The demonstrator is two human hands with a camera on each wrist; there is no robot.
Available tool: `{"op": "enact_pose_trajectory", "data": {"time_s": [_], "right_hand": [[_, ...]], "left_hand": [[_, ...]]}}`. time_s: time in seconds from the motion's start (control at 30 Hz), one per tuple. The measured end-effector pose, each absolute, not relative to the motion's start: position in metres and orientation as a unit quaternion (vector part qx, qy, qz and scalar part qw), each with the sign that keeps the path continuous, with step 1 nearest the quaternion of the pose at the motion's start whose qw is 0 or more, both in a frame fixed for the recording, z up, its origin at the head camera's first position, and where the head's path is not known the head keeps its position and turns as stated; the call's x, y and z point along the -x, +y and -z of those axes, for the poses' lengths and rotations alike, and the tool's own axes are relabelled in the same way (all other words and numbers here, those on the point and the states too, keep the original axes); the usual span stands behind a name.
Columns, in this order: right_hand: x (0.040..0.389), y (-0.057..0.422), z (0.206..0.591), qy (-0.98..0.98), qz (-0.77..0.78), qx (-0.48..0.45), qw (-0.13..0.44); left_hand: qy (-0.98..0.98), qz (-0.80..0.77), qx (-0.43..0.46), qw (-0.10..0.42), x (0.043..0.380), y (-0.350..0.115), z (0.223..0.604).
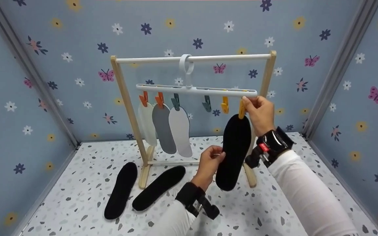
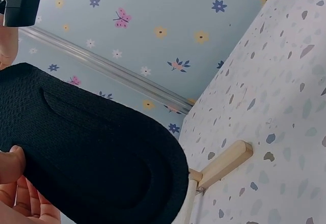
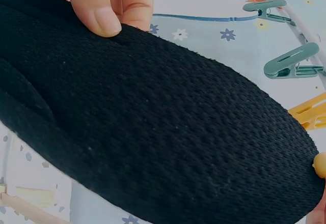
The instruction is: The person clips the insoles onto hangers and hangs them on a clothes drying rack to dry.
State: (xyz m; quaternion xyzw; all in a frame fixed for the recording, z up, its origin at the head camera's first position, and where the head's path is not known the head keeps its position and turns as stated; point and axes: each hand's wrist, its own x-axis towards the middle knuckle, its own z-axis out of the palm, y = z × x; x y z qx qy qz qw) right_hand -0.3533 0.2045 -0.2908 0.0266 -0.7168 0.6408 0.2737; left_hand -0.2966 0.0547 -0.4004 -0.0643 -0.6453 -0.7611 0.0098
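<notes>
A black insole (image 1: 235,150) hangs upright below the right end of a white clip hanger (image 1: 162,88). My left hand (image 1: 208,164) pinches the insole's left edge, thumb on the face toward me. At the hanger's end, my right hand (image 1: 262,113) pinches a yellow clothespin (image 1: 241,110), whose lower tip overlaps the insole's top. The right wrist view shows the insole's textured face (image 3: 168,112) and a yellow tip (image 3: 320,164) at its end; how firmly it bites cannot be told. In the left wrist view the insole's other end (image 2: 112,152) stands free.
The hanger hooks over a wood-and-white rack (image 1: 228,57). Orange and green clothespins hold a pale insole (image 1: 148,127), a grey insole (image 1: 164,131) and a white insole (image 1: 180,131). Another green clothespin (image 1: 206,104) and yellow clothespin (image 1: 225,105) hang bare. Two black insoles (image 1: 121,190) (image 1: 159,187) lie on the speckled surface.
</notes>
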Motion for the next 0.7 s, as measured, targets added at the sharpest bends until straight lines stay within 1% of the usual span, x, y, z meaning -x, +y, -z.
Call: {"op": "enact_pose_trajectory", "data": {"time_s": [0.37, 0.7], "right_hand": [[0.3538, 0.2043, 0.2931, -0.7, -0.656, -0.042, 0.279], [0.3535, 0.2068, 0.2932, -0.7, -0.661, -0.048, 0.266]], "left_hand": [[-0.65, 0.758, 0.049, 0.005, 0.2999, 0.0576, 0.4012], [-0.648, 0.759, 0.053, 0.008, 0.2981, 0.0585, 0.3979]]}}
